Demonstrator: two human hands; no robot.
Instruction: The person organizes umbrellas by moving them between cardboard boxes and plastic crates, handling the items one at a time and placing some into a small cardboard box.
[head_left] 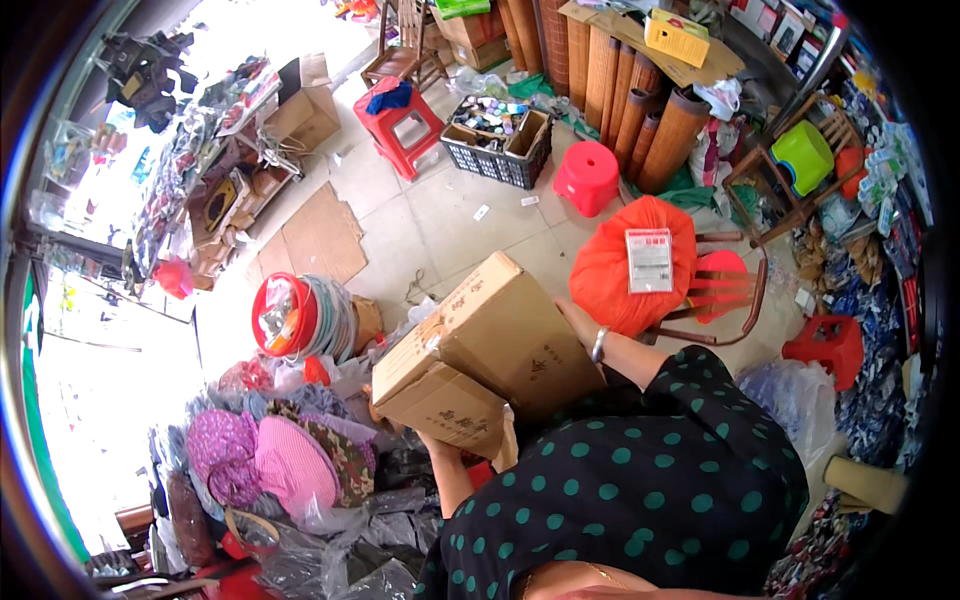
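A brown cardboard box [520,350] with dark printing is held tilted in front of my body. One flap [455,408] hangs open toward my left side, and a torn bit of cardboard sticks out at its lower corner. My right hand [577,322] presses along the box's right side, a bangle on its wrist. Under the near left corner, my left hand [440,450] supports the box; most of its fingers are hidden behind the cardboard. What lies inside the box cannot be seen.
Right of the box, an orange-red bundle [620,275] sits on a wooden chair. Ahead stand a red round stool [588,178], a black crate [500,160] and a red square stool [398,125]. Hats [290,465] and plastic bags pile up at left, below a red bucket [283,315].
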